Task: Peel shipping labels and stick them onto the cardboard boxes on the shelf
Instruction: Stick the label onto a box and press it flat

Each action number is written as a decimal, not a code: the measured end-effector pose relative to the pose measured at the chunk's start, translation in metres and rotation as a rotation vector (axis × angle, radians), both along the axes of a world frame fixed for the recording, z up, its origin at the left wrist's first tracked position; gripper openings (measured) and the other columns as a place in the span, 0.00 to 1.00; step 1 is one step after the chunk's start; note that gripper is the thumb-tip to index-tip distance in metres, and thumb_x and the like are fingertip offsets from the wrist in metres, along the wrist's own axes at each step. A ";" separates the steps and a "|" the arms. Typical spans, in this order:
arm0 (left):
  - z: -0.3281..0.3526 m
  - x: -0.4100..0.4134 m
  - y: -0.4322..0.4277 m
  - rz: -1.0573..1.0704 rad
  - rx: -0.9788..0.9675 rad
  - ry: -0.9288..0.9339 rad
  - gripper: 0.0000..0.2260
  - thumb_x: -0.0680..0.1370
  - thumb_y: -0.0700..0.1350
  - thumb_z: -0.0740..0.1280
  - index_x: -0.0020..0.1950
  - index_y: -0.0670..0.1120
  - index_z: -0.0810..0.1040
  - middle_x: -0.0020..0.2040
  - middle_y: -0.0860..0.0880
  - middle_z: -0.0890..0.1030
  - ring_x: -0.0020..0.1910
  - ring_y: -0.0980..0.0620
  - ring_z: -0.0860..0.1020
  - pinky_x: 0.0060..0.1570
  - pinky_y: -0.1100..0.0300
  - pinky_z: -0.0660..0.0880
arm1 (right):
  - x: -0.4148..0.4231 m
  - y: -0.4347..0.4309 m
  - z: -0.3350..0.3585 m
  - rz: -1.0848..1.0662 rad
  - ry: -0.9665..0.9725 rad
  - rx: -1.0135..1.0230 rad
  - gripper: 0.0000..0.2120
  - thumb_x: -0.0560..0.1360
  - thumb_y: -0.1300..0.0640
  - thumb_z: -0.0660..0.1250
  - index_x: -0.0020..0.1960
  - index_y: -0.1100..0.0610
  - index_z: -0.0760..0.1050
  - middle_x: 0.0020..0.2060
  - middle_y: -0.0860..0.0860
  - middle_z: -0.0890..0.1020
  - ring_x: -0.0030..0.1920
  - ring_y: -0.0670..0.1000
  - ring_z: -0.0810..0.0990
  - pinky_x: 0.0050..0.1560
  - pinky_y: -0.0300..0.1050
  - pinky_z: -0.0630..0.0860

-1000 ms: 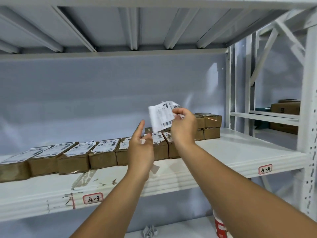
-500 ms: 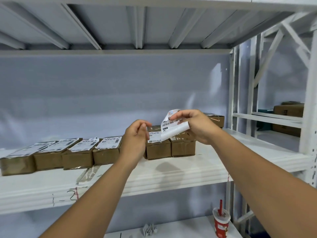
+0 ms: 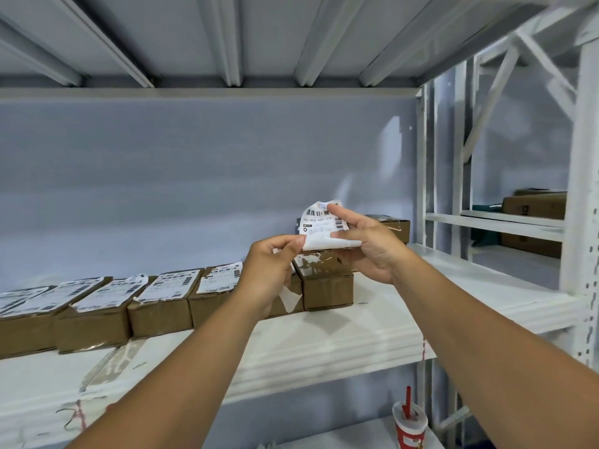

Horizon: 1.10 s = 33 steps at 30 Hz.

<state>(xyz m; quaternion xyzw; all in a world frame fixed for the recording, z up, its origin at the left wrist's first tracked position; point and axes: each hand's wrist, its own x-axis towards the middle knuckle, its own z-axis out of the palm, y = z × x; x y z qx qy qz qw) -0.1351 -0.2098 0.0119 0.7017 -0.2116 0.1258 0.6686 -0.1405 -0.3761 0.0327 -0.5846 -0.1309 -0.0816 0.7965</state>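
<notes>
A white shipping label (image 3: 319, 222) with barcodes is held upright above the shelf, its lower edge curling away from the backing. My right hand (image 3: 366, 244) pinches it at the top and the bottom right. My left hand (image 3: 270, 273) pinches the lower left corner, and a strip of white backing hangs below that hand. A row of small cardboard boxes (image 3: 158, 303) lies along the white shelf (image 3: 340, 338); the ones on the left carry labels on top. The brown box (image 3: 327, 283) directly below the label shows only torn white scraps on its top.
A white shelf upright (image 3: 580, 196) stands at the right, with larger cardboard boxes (image 3: 534, 205) on the neighbouring rack behind it. One more small box (image 3: 393, 225) sits behind my right hand. A red paper cup with a straw (image 3: 409, 426) stands on the lower shelf.
Both hands have come together on the label. My left hand, which was free a second ago, now grips its lower corner, and the label has dropped closer to the boxes.
</notes>
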 end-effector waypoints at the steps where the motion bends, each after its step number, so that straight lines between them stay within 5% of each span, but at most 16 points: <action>1: -0.001 0.006 -0.003 -0.023 -0.043 0.030 0.08 0.78 0.46 0.65 0.52 0.45 0.82 0.32 0.44 0.70 0.21 0.56 0.59 0.24 0.64 0.59 | 0.004 -0.004 -0.002 -0.004 0.013 -0.035 0.25 0.75 0.73 0.59 0.67 0.54 0.72 0.53 0.52 0.81 0.46 0.50 0.79 0.47 0.43 0.73; 4: -0.003 0.021 -0.009 -0.063 -0.038 0.026 0.09 0.78 0.49 0.65 0.48 0.47 0.82 0.35 0.42 0.71 0.21 0.56 0.59 0.25 0.64 0.59 | 0.017 -0.012 -0.009 -0.026 0.065 -0.147 0.27 0.76 0.73 0.56 0.69 0.51 0.70 0.54 0.51 0.80 0.43 0.48 0.77 0.39 0.40 0.71; 7: -0.007 0.033 -0.013 0.059 0.165 -0.142 0.08 0.76 0.52 0.67 0.45 0.50 0.83 0.25 0.56 0.73 0.23 0.58 0.67 0.26 0.63 0.64 | 0.035 -0.017 -0.017 -0.029 0.070 -0.183 0.31 0.75 0.76 0.53 0.73 0.53 0.65 0.60 0.54 0.79 0.41 0.48 0.77 0.34 0.38 0.71; 11: -0.023 0.049 -0.016 0.350 0.355 -0.411 0.02 0.73 0.46 0.71 0.45 0.51 0.83 0.44 0.59 0.77 0.44 0.58 0.75 0.41 0.70 0.68 | 0.054 -0.017 -0.026 -0.063 0.016 -0.170 0.31 0.74 0.77 0.56 0.74 0.57 0.62 0.63 0.57 0.76 0.47 0.50 0.79 0.32 0.34 0.74; 15: -0.034 0.050 -0.019 0.400 0.435 -0.481 0.04 0.74 0.43 0.70 0.46 0.51 0.83 0.44 0.58 0.72 0.43 0.56 0.74 0.44 0.61 0.70 | 0.065 -0.017 -0.034 -0.143 -0.044 -0.178 0.30 0.73 0.76 0.58 0.72 0.56 0.66 0.62 0.56 0.78 0.51 0.52 0.79 0.32 0.32 0.74; 19: -0.039 0.041 -0.018 0.462 0.638 -0.545 0.08 0.77 0.43 0.66 0.53 0.52 0.81 0.52 0.57 0.76 0.44 0.52 0.77 0.44 0.56 0.74 | 0.075 -0.018 -0.041 -0.172 -0.061 -0.196 0.32 0.71 0.76 0.56 0.69 0.53 0.70 0.62 0.54 0.78 0.55 0.52 0.79 0.46 0.39 0.75; 22: -0.038 0.036 -0.016 0.491 0.775 -0.494 0.11 0.78 0.42 0.61 0.57 0.54 0.78 0.56 0.58 0.75 0.50 0.52 0.76 0.47 0.57 0.73 | 0.077 -0.018 -0.045 -0.192 -0.056 -0.303 0.33 0.69 0.76 0.56 0.67 0.50 0.71 0.62 0.52 0.77 0.52 0.48 0.78 0.47 0.37 0.72; 26: -0.036 0.033 -0.015 0.505 0.883 -0.480 0.14 0.78 0.41 0.59 0.60 0.55 0.76 0.60 0.57 0.73 0.54 0.52 0.75 0.50 0.57 0.73 | 0.076 -0.018 -0.047 -0.185 -0.020 -0.355 0.34 0.70 0.76 0.55 0.69 0.51 0.69 0.61 0.52 0.78 0.61 0.51 0.77 0.64 0.47 0.72; 33: -0.038 0.035 -0.014 0.492 0.935 -0.517 0.12 0.81 0.46 0.58 0.61 0.56 0.76 0.59 0.56 0.75 0.55 0.51 0.76 0.50 0.55 0.74 | 0.076 -0.017 -0.050 -0.180 0.028 -0.351 0.31 0.71 0.75 0.53 0.71 0.56 0.68 0.61 0.55 0.78 0.61 0.54 0.77 0.66 0.48 0.70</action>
